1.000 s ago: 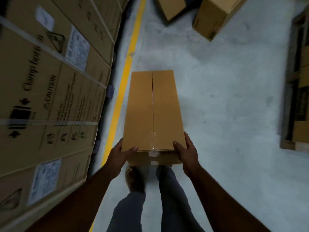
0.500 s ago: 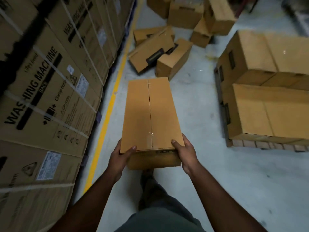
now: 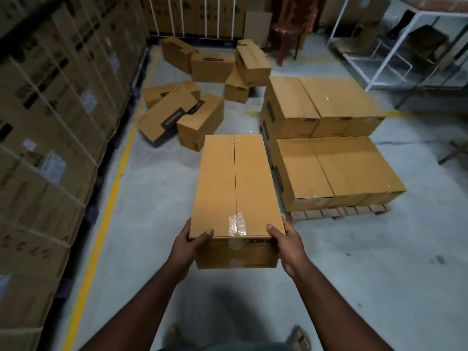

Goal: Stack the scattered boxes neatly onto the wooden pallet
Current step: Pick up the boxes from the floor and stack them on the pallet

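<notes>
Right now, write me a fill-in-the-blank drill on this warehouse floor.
1. Both hands, left hand and right hand, hold one ____.
2. The wooden pallet lies to the carried box's ____.
3. The line painted on the floor is ____.

Missing: box; right; yellow

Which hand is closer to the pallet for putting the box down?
The right hand. The wooden pallet and its stacked boxes lie to the right of the carried box; the left hand grips the far side. Both hands probably keep carrying.
</notes>
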`<state>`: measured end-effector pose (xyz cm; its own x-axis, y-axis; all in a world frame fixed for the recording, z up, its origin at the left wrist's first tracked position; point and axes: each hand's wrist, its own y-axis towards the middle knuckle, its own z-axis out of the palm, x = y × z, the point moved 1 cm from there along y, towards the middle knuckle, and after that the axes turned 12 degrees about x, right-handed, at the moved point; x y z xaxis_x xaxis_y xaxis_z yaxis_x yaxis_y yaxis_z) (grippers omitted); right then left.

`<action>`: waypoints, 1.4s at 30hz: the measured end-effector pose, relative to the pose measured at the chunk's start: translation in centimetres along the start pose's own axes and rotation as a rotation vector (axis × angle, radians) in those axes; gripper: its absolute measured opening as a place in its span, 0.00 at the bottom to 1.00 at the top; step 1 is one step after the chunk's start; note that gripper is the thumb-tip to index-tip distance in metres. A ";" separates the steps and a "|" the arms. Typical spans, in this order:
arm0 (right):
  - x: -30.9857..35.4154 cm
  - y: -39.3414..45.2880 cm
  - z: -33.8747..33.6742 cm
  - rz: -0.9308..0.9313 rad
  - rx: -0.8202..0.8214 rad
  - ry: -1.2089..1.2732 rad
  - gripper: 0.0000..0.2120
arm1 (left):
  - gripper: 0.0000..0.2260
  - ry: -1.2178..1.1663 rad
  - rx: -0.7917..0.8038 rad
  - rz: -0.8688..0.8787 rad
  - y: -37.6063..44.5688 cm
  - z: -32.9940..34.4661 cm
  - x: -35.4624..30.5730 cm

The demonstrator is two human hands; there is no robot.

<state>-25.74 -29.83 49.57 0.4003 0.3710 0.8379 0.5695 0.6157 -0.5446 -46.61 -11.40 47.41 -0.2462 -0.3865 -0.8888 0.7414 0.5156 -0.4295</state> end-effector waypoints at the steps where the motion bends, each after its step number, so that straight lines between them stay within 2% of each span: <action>1: 0.2 0.2 -2.9 -0.005 -0.007 0.006 0.27 | 0.22 0.000 0.011 -0.001 0.9 2.8 0.1; 8: 2.3 1.9 -22.6 -0.027 -0.052 0.007 0.25 | 0.23 -0.014 0.047 -0.008 6.8 21.7 0.1; 14: 5.0 7.9 -32.8 -0.007 -0.035 0.028 0.24 | 0.24 0.019 0.070 -0.012 14.0 30.5 -2.2; 22: 8.1 23.8 -41.9 0.028 -0.033 0.039 0.29 | 0.30 0.026 0.101 -0.088 32.2 35.5 -2.4; 26: 9.3 32.7 -45.5 0.081 0.002 0.031 0.32 | 0.36 0.023 0.079 -0.249 41.3 36.9 -1.6; 31: 10.8 42.9 -49.2 0.137 0.024 0.088 0.33 | 0.35 0.034 0.089 -0.336 51.4 38.6 -1.7; 36: 9.0 49.2 -52.5 0.206 0.027 0.092 0.32 | 0.38 0.094 0.091 -0.370 57.1 39.9 0.7; 42: 5.2 52.0 -53.8 0.268 -0.001 -0.061 0.30 | 0.38 0.166 0.055 -0.420 59.7 41.5 4.6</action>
<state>44.58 -33.31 23.76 0.4930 0.5612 0.6648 0.4502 0.4893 -0.7469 22.46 -14.11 24.30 -0.6260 -0.4231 -0.6550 0.5869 0.2974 -0.7531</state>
